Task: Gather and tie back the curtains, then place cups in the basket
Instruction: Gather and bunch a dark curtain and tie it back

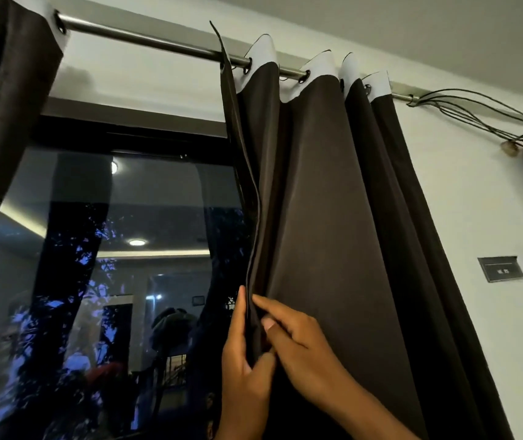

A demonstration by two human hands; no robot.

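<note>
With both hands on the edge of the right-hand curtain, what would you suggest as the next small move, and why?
Probably slide the gathered edge rightward along the rod. The left hand and right hand pinch the right curtain at its leading edge, but its folds are loosely spread and nothing ties it.

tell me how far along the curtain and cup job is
Early. Done: the right curtain is bunched in folds along the rod. In hand: the left hand and right hand pinch its leading edge. Left: no tie-back is on it, and no cups or basket are in view.
</note>
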